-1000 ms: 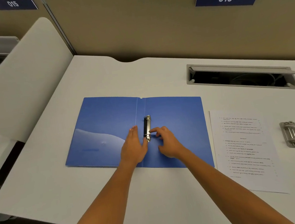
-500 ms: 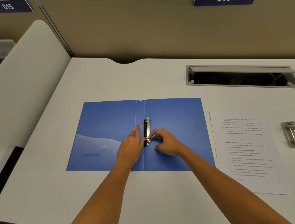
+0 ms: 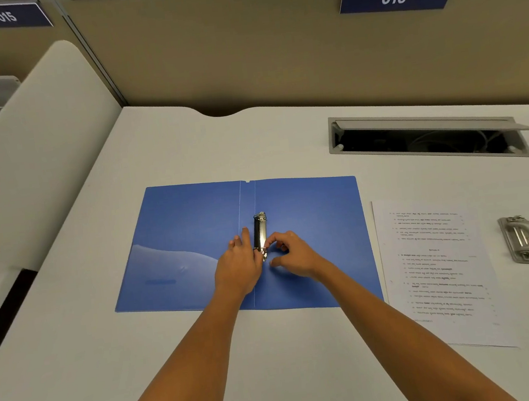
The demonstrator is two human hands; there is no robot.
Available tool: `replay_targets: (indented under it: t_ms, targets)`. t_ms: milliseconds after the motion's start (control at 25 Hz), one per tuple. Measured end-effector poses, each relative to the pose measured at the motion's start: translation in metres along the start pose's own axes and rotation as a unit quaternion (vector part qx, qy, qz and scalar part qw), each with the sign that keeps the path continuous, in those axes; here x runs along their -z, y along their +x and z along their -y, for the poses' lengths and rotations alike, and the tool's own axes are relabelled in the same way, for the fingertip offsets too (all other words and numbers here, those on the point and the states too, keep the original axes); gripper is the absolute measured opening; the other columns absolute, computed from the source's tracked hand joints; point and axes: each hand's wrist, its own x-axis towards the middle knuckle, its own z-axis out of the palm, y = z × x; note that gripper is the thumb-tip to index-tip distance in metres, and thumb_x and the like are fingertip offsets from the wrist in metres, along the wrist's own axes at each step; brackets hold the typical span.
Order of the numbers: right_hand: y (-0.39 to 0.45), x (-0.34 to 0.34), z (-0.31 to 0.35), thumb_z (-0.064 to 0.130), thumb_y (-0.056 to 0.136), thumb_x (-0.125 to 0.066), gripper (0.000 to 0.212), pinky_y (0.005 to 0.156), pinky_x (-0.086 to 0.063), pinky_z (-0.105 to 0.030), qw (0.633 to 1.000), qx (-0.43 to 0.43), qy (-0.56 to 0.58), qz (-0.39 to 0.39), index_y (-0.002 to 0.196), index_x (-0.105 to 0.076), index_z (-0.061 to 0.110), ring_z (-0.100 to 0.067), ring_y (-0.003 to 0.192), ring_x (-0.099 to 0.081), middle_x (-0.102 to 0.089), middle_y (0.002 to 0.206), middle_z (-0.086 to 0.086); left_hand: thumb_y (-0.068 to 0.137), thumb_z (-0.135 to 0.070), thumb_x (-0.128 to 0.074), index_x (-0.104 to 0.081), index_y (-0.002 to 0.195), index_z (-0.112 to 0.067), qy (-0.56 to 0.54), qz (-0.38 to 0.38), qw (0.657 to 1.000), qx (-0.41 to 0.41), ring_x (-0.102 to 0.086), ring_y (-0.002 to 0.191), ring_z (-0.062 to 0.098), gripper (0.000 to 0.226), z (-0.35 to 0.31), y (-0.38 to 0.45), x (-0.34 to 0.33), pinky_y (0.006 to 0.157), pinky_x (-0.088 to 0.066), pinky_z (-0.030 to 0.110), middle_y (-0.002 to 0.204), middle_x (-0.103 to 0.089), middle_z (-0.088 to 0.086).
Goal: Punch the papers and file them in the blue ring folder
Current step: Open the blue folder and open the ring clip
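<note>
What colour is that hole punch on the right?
Silvery grey metal, the hole punch shows best in the head view, beside the papers.

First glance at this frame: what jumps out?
The open blue folder lying flat mid-desk, with the left hand and right hand both at the near end of its metal ring clip. To its right lie printed papers, then a grey hole punch.

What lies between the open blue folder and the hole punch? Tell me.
In the head view, only the printed papers lie flat on the desk between the blue folder and the hole punch.
</note>
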Motion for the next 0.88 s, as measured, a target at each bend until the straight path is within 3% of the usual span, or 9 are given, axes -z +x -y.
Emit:
replay_targets:
  t_ms: [120, 280, 440, 680, 760, 880]
  targets:
    - [-0.002, 0.0, -0.001, 0.006, 0.079, -0.07, 0.026, 0.074, -0.039, -0.019, 1.0, -0.001, 0.008, -0.006, 0.103, -0.062, 0.014, -0.015, 0.085, -0.044, -0.046, 0.092, -0.001, 0.103, -0.033, -0.037, -0.022, 0.15, -0.01, -0.021, -0.003, 1.0, 0.004, -0.061, 0.111, 0.027, 0.055, 0.0, -0.002, 0.002, 0.088, -0.052, 0.034, 0.137, -0.051, 0.013]
    - [-0.004, -0.001, -0.003, 0.006, 0.079, -0.07, 0.026, 0.074, -0.039, -0.017, 1.0, 0.007, 0.016, -0.022, 0.098, -0.06, 0.021, -0.015, 0.085, -0.046, -0.049, 0.093, -0.003, 0.102, -0.033, -0.039, -0.026, 0.149, -0.01, -0.032, -0.004, 0.999, 0.004, -0.06, 0.115, 0.029, 0.054, 0.002, -0.002, 0.004, 0.092, -0.051, 0.035, 0.141, -0.051, 0.013]
    - [-0.005, -0.003, -0.006, 0.005, 0.077, -0.07, 0.029, 0.076, -0.041, -0.02, 0.999, 0.008, 0.016, -0.032, 0.097, -0.06, 0.025, -0.017, 0.087, -0.048, -0.051, 0.095, -0.004, 0.1, -0.037, -0.043, -0.032, 0.145, -0.011, -0.043, -0.011, 0.999, 0.005, -0.065, 0.102, 0.027, 0.053, 0.006, -0.003, 0.006, 0.082, -0.052, 0.032, 0.124, -0.062, 0.012]
    - [-0.014, -0.002, -0.017, 0.004, 0.076, -0.069, 0.038, 0.078, -0.043, -0.015, 0.997, 0.01, 0.051, -0.05, 0.107, -0.063, 0.025, -0.019, 0.094, -0.055, -0.06, 0.105, -0.004, 0.096, -0.044, -0.05, -0.034, 0.146, -0.014, -0.091, -0.032, 0.995, 0.011, -0.065, 0.1, 0.028, 0.06, 0.02, -0.009, 0.004, 0.081, -0.054, 0.036, 0.119, -0.065, 0.012]
    - [-0.021, 0.008, -0.016, 0.004, 0.079, -0.069, 0.038, 0.08, -0.049, -0.018, 0.99, 0.003, 0.116, -0.082, 0.109, -0.062, 0.025, -0.017, 0.093, -0.058, -0.061, 0.107, -0.002, 0.098, -0.036, -0.05, -0.038, 0.145, -0.012, -0.111, -0.061, 0.992, 0.004, -0.064, 0.107, 0.029, 0.054, 0.016, -0.013, 0.002, 0.087, -0.053, 0.037, 0.127, -0.063, 0.011]
    - [-0.036, 0.03, -0.015, 0.005, 0.084, -0.067, 0.033, 0.083, -0.054, -0.023, 0.958, -0.002, 0.207, -0.201, 0.111, -0.06, 0.023, -0.013, 0.093, -0.063, -0.063, 0.108, 0.001, 0.097, -0.022, -0.053, -0.047, 0.138, -0.009, -0.168, -0.112, 0.979, -0.02, -0.058, 0.117, 0.03, 0.044, -0.001, -0.017, -0.001, 0.096, -0.051, 0.043, 0.131, -0.059, 0.011]
